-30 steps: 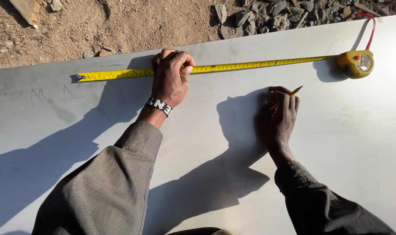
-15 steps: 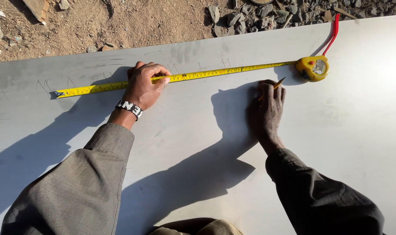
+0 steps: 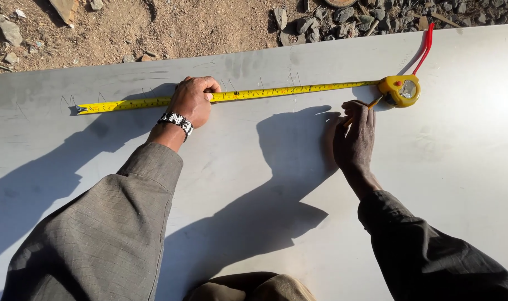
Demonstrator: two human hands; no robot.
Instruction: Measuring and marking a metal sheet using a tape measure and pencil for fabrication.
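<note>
Sheet metal (image 3: 254,184), grey, flat and smooth, filled most of my view, with faint scratched tick marks near its far edge. Across it lay a yellow tape (image 3: 276,92), a thin flat blade pulled out long, its hooked tip far to the left and its rounded yellow case (image 3: 400,90) to the right. A red loop strap (image 3: 427,47) curved up from the case.

I saw the left hand (image 3: 192,101) curled over the tape, fingers bent down and pressing the blade against the sheet. A beaded black-and-white bracelet (image 3: 176,124) circled that wrist, above a coarse grey-brown woven sleeve (image 3: 109,223).

I saw the right hand (image 3: 354,139) resting on the sheet just below the case, its fingers closed around a thin pencil (image 3: 371,104) whose tip pointed up toward the case and the tape's edge. Whether the tip touched the metal I could not tell. A dark sleeve (image 3: 427,251) covered that arm.

Both arms threw sharp dark shadows leftward over the sheet. Beyond the far edge lay dry brown dirt (image 3: 153,28), and angular grey stones (image 3: 343,19) were heaped further right.
</note>
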